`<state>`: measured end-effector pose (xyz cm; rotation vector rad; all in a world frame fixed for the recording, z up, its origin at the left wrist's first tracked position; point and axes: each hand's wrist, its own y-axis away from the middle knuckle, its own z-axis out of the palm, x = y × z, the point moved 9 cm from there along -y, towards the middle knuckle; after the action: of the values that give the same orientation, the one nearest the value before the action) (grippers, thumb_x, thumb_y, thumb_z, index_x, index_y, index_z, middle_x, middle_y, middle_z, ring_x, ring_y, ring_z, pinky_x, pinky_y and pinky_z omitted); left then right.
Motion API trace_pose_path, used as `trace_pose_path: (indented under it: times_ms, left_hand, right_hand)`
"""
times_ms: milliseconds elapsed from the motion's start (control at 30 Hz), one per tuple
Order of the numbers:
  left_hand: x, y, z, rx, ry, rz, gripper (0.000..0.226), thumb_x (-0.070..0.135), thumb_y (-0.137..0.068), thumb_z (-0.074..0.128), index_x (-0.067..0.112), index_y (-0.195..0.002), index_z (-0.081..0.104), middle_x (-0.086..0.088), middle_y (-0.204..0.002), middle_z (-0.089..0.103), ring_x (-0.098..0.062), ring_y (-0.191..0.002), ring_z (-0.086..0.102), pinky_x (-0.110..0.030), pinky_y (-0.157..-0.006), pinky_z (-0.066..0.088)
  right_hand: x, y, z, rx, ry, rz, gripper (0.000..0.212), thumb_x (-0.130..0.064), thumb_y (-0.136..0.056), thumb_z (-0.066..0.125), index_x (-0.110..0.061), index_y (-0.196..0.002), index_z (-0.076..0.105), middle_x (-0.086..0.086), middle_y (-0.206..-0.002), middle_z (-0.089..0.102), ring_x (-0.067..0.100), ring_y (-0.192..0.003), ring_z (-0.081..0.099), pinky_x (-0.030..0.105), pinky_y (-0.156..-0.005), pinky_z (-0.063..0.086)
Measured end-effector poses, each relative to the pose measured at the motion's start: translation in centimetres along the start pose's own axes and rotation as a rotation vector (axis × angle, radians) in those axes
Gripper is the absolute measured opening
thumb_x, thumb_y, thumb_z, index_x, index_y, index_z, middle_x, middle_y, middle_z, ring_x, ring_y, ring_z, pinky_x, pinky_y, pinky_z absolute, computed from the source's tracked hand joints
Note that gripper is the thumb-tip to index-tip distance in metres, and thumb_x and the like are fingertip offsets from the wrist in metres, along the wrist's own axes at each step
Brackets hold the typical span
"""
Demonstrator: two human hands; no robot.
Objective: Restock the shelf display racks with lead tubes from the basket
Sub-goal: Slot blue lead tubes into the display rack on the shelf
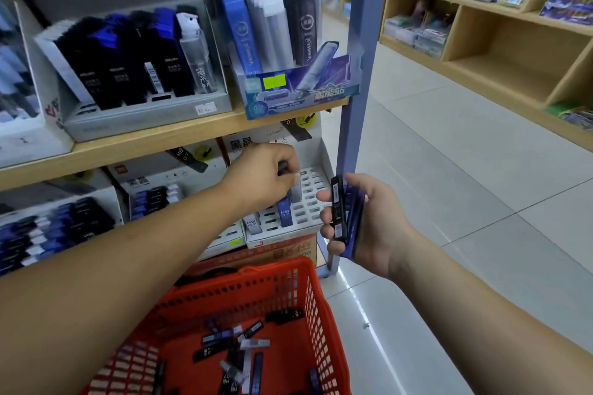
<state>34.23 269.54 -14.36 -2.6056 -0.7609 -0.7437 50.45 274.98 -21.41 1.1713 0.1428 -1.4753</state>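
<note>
The left hand (263,175) curls its fingers over a tube (296,191) and pinches it at the top. The tube stands upright in the white slotted rack (313,202) on the lower shelf, just behind a blue tube (285,212). The right hand (369,224) grips a bundle (340,212) of black and blue tubes, held upright just beside the post (359,106). Loose tubes (224,335) lie in the red basket (298,272) below both hands.

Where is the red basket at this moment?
Head view, bottom centre: the red basket sits below and in front of the slotted white rack, with loose lead tubes lying inside.
</note>
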Motion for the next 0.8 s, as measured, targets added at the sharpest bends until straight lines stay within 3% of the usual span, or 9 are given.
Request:
trace_pose_path:
  times_ms: [67,167,267,367,533,700,800]
  left_hand:
    - [-0.4,0.0,0.0,0.022,0.045,-0.024,0.009,0.018,-0.087,0.081,0.022,-0.083,0.073,0.005,-0.082,0.071,-0.014,-0.074,0.063,-0.028,-0.070,0.053]
    - [-0.8,-0.1,0.1,0.010,0.090,-0.061,0.012,0.018,-0.085,0.082,0.022,-0.081,0.073,0.001,-0.085,0.073,-0.020,-0.080,0.068,-0.033,-0.074,0.056]
    - [-0.7,-0.2,0.0,-0.020,0.063,-0.041,0.011,0.019,-0.086,0.082,0.022,-0.082,0.072,0.001,-0.086,0.073,-0.018,-0.077,0.066,-0.031,-0.071,0.054]
    - [-0.8,0.0,-0.5,-0.020,-0.023,-0.017,0.011,0.019,-0.088,0.080,0.022,-0.083,0.070,0.007,-0.083,0.070,-0.010,-0.073,0.061,-0.028,-0.068,0.049]
    - [0.3,-0.2,-0.6,-0.017,-0.195,0.034,0.014,0.022,-0.086,0.073,0.026,-0.077,0.064,0.007,-0.081,0.067,-0.019,-0.080,0.063,-0.036,-0.073,0.056]
    - [1.4,-0.3,0.4,-0.062,-0.229,0.060,0.016,0.024,-0.091,0.071,0.026,-0.075,0.066,0.007,-0.087,0.056,-0.018,-0.080,0.058,-0.032,-0.072,0.050]
    - [1.7,0.5,-0.4,0.021,-0.041,0.001,0.021,0.038,-0.095,0.068,0.022,-0.082,0.071,0.001,-0.081,0.065,-0.019,-0.077,0.063,-0.031,-0.069,0.050]
  right_hand:
    - [-0.1,0.3,0.2,-0.029,-0.002,-0.010,0.047,-0.048,-0.067,0.064,-0.013,-0.097,0.067,0.007,-0.073,0.055,0.022,-0.060,0.046,0.028,-0.054,0.028]
    - [-0.2,0.4,0.0,-0.041,-0.035,-0.018,0.050,-0.056,-0.084,0.055,-0.011,-0.103,0.067,0.009,-0.075,0.055,0.022,-0.061,0.047,0.028,-0.054,0.029]
    - [-0.2,0.3,-0.3,-0.044,-0.080,-0.016,0.057,-0.061,-0.089,0.051,-0.010,-0.106,0.067,0.009,-0.077,0.056,0.023,-0.061,0.047,0.027,-0.053,0.030]
    - [-0.3,0.3,-0.1,-0.046,-0.073,-0.022,0.054,-0.060,-0.090,0.051,-0.011,-0.106,0.068,0.008,-0.078,0.055,0.022,-0.063,0.046,0.027,-0.053,0.030]
    - [-0.3,0.2,0.2,-0.031,-0.056,-0.027,0.052,-0.056,-0.092,0.049,-0.010,-0.104,0.068,0.009,-0.076,0.055,0.022,-0.061,0.046,0.027,-0.053,0.029]
    - [-0.7,0.6,0.7,-0.087,-0.042,-0.053,0.032,-0.031,-0.084,0.046,-0.008,-0.100,0.062,0.011,-0.079,0.056,0.022,-0.060,0.045,0.026,-0.052,0.021]
    - [-0.5,0.5,1.0,-0.101,0.021,-0.054,0.027,-0.018,-0.086,0.045,-0.007,-0.105,0.061,0.011,-0.078,0.058,0.021,-0.059,0.047,0.025,-0.046,0.027]
